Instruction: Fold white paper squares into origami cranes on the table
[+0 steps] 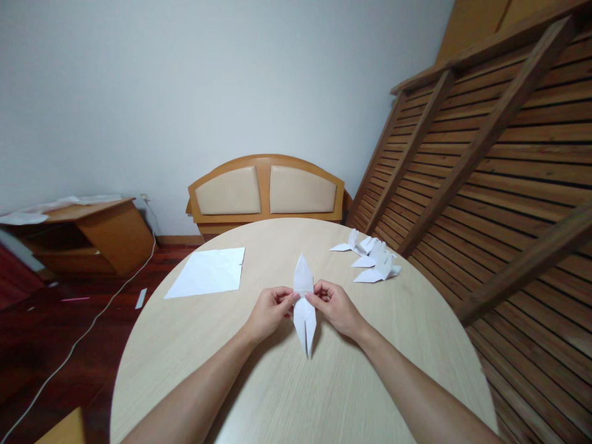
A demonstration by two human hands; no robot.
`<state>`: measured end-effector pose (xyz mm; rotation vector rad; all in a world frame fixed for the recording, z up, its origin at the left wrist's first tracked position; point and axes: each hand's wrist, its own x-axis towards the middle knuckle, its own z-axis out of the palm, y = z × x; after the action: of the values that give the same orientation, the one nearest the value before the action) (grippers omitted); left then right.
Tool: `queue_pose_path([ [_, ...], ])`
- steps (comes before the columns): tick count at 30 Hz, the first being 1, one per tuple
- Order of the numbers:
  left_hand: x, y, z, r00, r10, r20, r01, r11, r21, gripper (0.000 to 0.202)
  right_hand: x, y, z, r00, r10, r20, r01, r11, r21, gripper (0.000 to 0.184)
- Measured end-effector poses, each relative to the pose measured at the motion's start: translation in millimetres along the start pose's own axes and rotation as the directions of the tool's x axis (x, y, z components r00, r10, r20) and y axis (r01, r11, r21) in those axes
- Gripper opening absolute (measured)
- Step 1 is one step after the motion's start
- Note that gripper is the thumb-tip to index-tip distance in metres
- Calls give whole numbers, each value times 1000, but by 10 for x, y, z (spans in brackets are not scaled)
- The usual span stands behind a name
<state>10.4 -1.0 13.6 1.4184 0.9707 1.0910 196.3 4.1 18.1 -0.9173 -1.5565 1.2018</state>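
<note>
A long, narrow folded white paper piece (304, 303) lies on the round light-wood table (259, 382), pointed at both ends. My left hand (271, 311) pinches its left edge at the waist, fingers closed on the paper. My right hand (337, 305) pinches the right edge at the same height. Both hands rest on the table near its middle.
A flat white paper sheet (209, 273) lies on the table's far left. Several finished folded paper figures (374, 257) sit at the far right edge. Behind the table stands a padded headboard (266, 192); a slatted wooden frame (499, 185) leans on the right; a cabinet (87, 234) and cable are at left.
</note>
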Motion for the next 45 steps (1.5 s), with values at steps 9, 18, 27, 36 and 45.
queue_pose_path([
  [9,-45,82,47,998,-17,56,17,1000,1,51,21,49,-16,1000,-14,-9,14,1000,21,36],
  [18,-46,69,46,999,0,45,1,1000,-5,48,23,-27,-11,1000,-1,-22,1,1000,25,40],
  [27,-44,74,48,999,-10,50,12,1000,-28,49,24,-10,-24,999,-28,-22,28,1000,-12,42],
  [36,-41,54,37,999,5,53,-4,1000,-4,46,25,-20,-26,999,-36,-37,34,999,-42,42],
  [45,-30,28,22,998,22,66,-23,1000,6,45,21,-14,-28,999,-40,-31,38,998,-58,41],
])
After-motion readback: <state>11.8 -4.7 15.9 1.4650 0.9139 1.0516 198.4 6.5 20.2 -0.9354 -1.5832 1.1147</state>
